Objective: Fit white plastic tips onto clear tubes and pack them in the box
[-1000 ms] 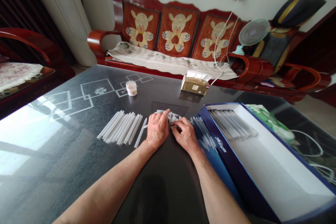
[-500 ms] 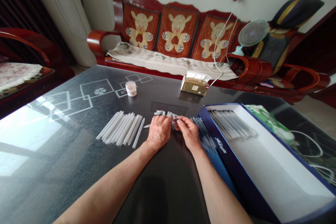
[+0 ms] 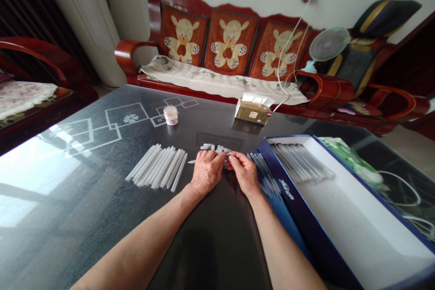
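While your left hand (image 3: pixel 208 171) is turned with its back upward, its thumb and most of its fingertips are hidden, so the inner side of the grip cannot be seen. This hand is curled closed around a slim pen (image 3: pixel 191 161), of which only the pointed end comes out on the left; the middle part is covered by your fingers. Your right hand (image 3: pixel 243 172) is just beside, with thumb and forefinger pinched on a small greyish piece (image 3: pixel 228 154); whether this piece is joined to the pen, I cannot tell. Just on the far side of your fingers lies a small pile of whitish caps (image 3: pixel 217 148), partly covered by your left hand, so they are hard to count. To the left, whitish tubes (image 3: pixel 157 166) lie side by side on the dark table (image 3: pixel 102 199). To the right, thin dark refills (image 3: pixel 265 173) lie near your right wrist, against the blue box (image 3: pixel 286 208). Inside its far end is a row of pens (image 3: pixel 301 163); the near end of the box is cut off by the picture's edge.

On the box wall there is white lettering (image 3: pixel 286 189), tilted and too small to read. The gold tissue pack (image 3: pixel 252 113) has a pale label, also unreadable. Green print is on the crumpled plastic bag (image 3: pixel 351 156) at the right, but its letters are distorted by the folds.
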### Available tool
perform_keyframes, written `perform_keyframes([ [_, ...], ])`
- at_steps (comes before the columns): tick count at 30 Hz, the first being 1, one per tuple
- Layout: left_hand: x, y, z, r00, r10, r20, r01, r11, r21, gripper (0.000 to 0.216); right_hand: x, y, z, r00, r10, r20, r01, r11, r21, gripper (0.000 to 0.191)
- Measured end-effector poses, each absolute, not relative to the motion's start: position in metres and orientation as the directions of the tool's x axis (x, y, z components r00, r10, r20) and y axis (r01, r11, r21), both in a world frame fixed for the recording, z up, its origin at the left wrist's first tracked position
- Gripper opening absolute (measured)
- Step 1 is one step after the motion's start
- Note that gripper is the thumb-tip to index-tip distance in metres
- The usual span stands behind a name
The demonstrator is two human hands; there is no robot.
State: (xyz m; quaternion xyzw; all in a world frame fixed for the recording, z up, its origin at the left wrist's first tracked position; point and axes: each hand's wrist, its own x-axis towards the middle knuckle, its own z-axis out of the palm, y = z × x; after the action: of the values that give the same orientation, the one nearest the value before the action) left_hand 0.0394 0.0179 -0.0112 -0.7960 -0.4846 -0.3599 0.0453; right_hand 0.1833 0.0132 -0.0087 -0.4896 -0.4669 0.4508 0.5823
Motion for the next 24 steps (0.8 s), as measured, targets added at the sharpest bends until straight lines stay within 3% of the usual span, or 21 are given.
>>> perform_keyframes([
  [11, 0.040, 0.014, -0.003, 0.327, 0.719, 0.614, 0.803, -0.554, 0.221, 0.028, 0.182, 0.005, 0.001, 0.103, 0.969, 0.224, 0.180, 0.204, -0.962, 0.018],
  [18, 0.039, 0.010, 0.005, 0.390, 0.690, 0.610, 0.779, -0.601, 0.181, 0.029, 0.184, 0.004, -0.003, 0.084, 0.954, 0.289, 0.317, 0.249, -0.915, 0.030],
  [24, 0.039, 0.009, 0.008, 0.402, 0.686, 0.607, 0.763, -0.617, 0.192, 0.028, 0.180, 0.005, -0.003, 0.122, 0.961, 0.250, 0.331, 0.198, -0.923, 0.041],
])
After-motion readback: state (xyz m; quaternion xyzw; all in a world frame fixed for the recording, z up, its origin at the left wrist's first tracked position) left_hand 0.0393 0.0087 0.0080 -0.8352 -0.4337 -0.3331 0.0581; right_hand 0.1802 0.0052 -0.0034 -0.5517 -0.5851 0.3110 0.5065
